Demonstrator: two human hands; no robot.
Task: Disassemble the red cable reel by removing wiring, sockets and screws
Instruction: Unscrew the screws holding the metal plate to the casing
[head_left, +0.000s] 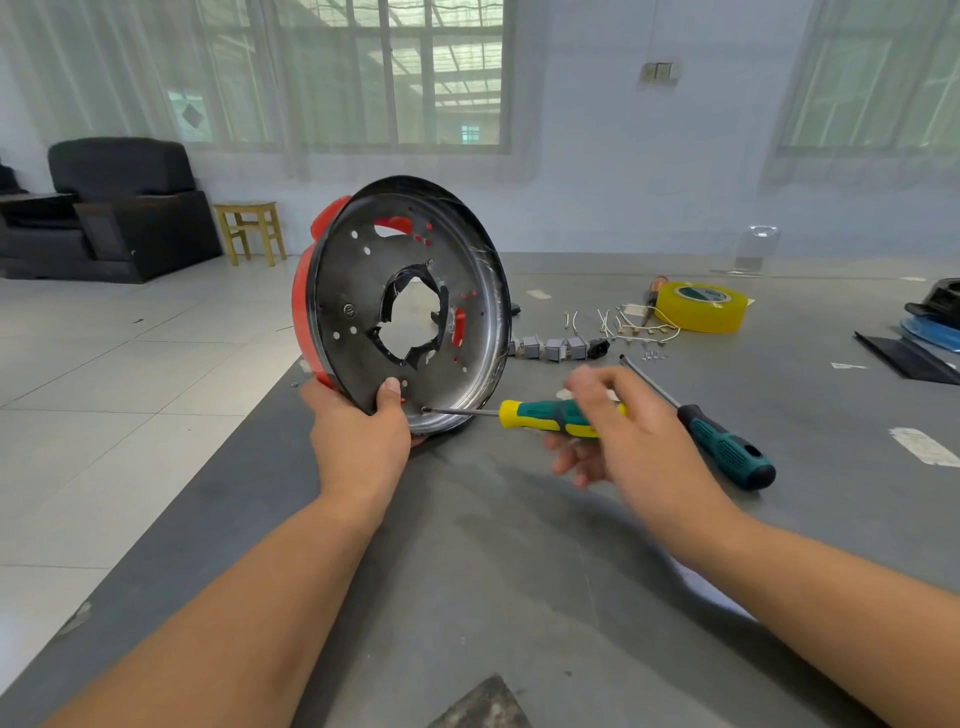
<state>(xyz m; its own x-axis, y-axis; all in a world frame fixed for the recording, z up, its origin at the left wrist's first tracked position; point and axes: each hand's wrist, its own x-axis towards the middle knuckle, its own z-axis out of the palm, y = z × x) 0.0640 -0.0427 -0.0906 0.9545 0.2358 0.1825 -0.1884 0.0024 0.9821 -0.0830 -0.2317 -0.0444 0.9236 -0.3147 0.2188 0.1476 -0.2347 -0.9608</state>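
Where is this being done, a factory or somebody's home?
Probably a plain room used as a makeshift workshop, not a factory: a grey worktable strewn with parts, a dark armchair and wooden stool on a tiled floor, barred windows behind.

1 reel, 2 screwdrivers, 1 tape roll, approx 4 grey sockets, 2 hands

i'm looking at what seems a plain room in a home or small workshop being used for repair work: a grey worktable is carrying a spare screwdriver, a yellow tape roll and loose wire pieces, while a black armchair, a wooden stool, curtained barred windows and pale floor tiles are sitting behind.
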